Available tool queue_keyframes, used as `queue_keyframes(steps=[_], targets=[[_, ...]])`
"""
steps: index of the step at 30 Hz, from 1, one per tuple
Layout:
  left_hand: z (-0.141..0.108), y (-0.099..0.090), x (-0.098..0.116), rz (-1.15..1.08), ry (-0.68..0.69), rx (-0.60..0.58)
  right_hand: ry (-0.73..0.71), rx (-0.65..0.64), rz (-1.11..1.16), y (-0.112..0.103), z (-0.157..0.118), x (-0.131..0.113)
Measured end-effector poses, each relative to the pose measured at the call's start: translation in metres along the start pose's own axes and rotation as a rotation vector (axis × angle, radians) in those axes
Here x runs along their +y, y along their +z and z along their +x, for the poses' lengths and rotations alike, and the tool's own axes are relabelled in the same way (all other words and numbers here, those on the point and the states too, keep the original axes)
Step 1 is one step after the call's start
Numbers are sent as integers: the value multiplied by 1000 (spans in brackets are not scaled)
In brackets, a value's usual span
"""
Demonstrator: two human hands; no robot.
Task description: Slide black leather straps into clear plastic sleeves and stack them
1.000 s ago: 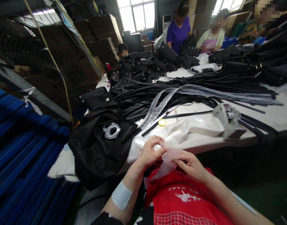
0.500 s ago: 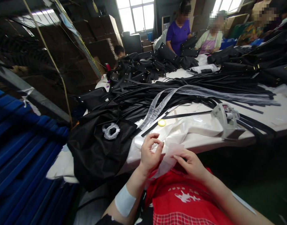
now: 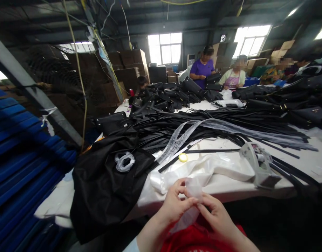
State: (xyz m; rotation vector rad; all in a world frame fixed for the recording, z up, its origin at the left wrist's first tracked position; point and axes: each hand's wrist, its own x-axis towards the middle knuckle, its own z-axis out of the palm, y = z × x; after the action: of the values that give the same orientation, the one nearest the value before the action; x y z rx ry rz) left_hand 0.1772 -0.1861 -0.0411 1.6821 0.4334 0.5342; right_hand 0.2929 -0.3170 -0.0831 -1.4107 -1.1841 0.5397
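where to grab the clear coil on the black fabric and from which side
Probably best by the near strands of the clear coil, from above on the wearer's side, hooking through its open middle. It lies roughly flat on the black fabric; the left hand is nearer.

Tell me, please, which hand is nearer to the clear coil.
Left: the left hand is right of the clear coil and nearer the camera; the right hand, farther right.

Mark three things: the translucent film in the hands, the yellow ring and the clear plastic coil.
Translucent film (image 3: 194, 188), head view: its raised upper part.
Yellow ring (image 3: 179, 158), head view: left side of its band.
Clear plastic coil (image 3: 120, 164), head view: left side of its loops.
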Motion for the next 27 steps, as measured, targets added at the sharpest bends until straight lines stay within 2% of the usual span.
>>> queue_keyframes(steps=[6,13,18,27], targets=[[5,-20,2,317,167,155,45,-2,-84,-5,4,6],[6,-31,2,314,205,67,39,-58,-63,-1,11,1],[6,-29,-2,209,173,27,42,-65,-66,0,12,3],[9,-21,-14,-109,-1,46,52,-58,-14,2,14,-3]])
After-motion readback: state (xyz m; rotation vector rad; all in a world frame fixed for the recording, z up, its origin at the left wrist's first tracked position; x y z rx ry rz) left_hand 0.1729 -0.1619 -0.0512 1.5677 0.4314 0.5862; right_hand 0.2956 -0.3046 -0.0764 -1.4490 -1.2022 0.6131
